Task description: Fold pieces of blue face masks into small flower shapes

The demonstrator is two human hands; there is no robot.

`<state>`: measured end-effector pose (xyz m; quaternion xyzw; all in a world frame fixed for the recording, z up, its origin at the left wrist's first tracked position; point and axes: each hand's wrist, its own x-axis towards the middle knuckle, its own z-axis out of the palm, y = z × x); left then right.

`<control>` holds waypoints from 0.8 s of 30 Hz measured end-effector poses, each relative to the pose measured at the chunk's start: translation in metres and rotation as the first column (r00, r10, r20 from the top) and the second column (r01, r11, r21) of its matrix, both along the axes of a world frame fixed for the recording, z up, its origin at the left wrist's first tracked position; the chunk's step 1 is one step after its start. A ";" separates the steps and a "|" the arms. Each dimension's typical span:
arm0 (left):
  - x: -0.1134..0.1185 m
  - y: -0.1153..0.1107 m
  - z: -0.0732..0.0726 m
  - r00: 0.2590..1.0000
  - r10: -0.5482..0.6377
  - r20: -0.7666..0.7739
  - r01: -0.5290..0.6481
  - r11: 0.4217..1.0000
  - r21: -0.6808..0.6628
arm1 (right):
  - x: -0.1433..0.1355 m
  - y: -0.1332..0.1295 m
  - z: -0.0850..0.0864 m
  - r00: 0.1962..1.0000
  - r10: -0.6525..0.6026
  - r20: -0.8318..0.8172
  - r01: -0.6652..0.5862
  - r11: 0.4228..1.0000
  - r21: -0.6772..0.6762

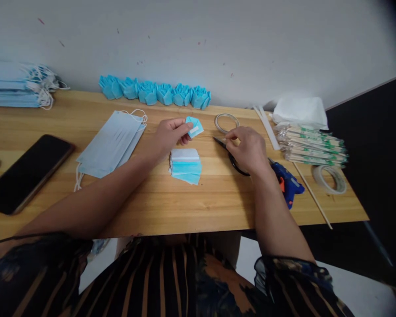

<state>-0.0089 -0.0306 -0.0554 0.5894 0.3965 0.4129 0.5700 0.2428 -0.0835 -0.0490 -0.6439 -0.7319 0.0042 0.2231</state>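
Observation:
Between the thumb and fingers of my left hand point(174, 133) is a small folded piece of blue mask fabric point(192, 124), with a short white strip on its face. Just below it, a small stack of cut blue and white fabric pieces point(186, 167) lies on the table. My right hand point(247, 145) is closed, thumb and fingers pinched together; whether something thin is between them I cannot make out. Beneath that hand lie black-handled scissors point(219, 141), partly covered by it. A roll of narrow tape point(227, 115) lies flat beside its fingertips.
Several blue fabric flowers point(148, 92) line the wall. Face masks point(114, 141), a mask stack point(11, 86) and a phone point(29, 174) lie left. On the right are a blue glue gun point(288, 180), glue sticks point(267, 127), wrapped sticks point(313, 145), a wider tape roll point(338, 180) and a thin stick point(313, 196).

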 end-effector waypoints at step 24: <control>0.000 0.002 -0.003 1.000 0.014 0.006 -0.014 0.999 -0.047 | -0.003 0.002 -0.008 0.993 -0.036 -0.113 0.026 0.996 -0.087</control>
